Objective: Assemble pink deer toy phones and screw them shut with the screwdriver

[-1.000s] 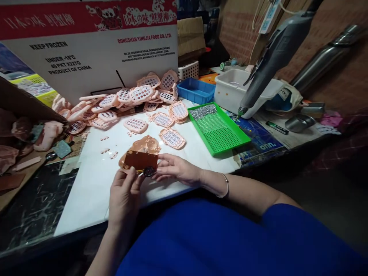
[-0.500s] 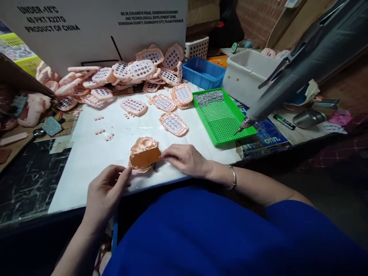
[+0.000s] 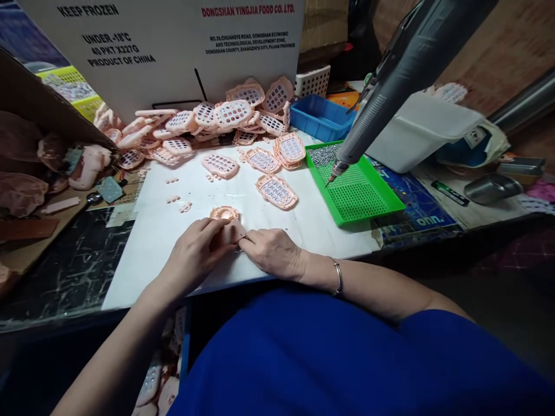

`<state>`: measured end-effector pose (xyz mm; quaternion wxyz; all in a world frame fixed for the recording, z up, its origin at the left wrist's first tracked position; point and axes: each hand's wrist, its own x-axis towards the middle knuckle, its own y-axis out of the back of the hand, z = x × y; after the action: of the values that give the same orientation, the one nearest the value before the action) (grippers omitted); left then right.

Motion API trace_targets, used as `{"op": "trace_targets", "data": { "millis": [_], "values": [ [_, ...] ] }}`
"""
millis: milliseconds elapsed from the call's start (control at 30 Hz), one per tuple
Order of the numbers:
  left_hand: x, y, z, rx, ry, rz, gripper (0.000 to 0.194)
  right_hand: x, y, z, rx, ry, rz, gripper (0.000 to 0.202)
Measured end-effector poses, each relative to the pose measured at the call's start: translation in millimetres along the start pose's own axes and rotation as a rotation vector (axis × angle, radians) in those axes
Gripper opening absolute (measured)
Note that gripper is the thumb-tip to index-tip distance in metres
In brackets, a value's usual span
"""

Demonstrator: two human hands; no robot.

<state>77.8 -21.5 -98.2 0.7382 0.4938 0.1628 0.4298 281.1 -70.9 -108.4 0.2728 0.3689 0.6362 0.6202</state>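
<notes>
A circuit board (image 3: 233, 231) is tilted up between my hands, its face looking pinkish-brown in this light. My left hand (image 3: 197, 248) is closed around its left side, thumb below and fingers above. My right hand (image 3: 274, 253) pinches at the board's right edge; the fingertips are partly hidden. Just behind the board lies a pink plastic shell (image 3: 224, 212) with a round opening, its near part covered by my left hand and the board. Small pink button pieces (image 3: 185, 207) rest on the white work surface (image 3: 143, 242) beyond my left hand.
Keypad shells (image 3: 277, 190) lie farther back, before a heap of pink casings (image 3: 182, 122). A green tray (image 3: 368, 199) of screws stands at right, with an electric screwdriver (image 3: 364, 121) hanging over it. Behind are a blue bin (image 3: 323, 118) and a white tub (image 3: 416, 138).
The board has been lifted and tilted off the pink shell. My left hand has moved right and closed on it. The view has shifted, and the screwdriver now hangs farther left over the tray.
</notes>
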Motion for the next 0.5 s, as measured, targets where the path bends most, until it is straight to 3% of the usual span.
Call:
{"op": "trace_targets", "data": {
  "millis": [167, 300, 400, 500],
  "values": [
    [4.3, 5.8, 4.0, -0.034, 0.125, -0.058, 0.058, -2.5, 3.6, 3.4, 0.118, -0.014, -0.047, 0.024],
    [4.1, 9.2, 6.9, -0.135, 0.243, 0.029, 0.073, 0.7, 9.2, -3.2, 0.102, -0.038, -0.106, 0.034],
    [2.8, 13.7, 6.8, -0.345, 0.405, 0.117, 0.087, 6.5, 13.4, -7.2, 0.063, -0.043, -0.166, 0.024],
    [-4.1, 16.6, 5.1, -0.617, 0.559, 0.214, 0.091, 11.9, 13.7, -7.2, 0.026, -0.036, -0.205, 0.035]
  ]
}}
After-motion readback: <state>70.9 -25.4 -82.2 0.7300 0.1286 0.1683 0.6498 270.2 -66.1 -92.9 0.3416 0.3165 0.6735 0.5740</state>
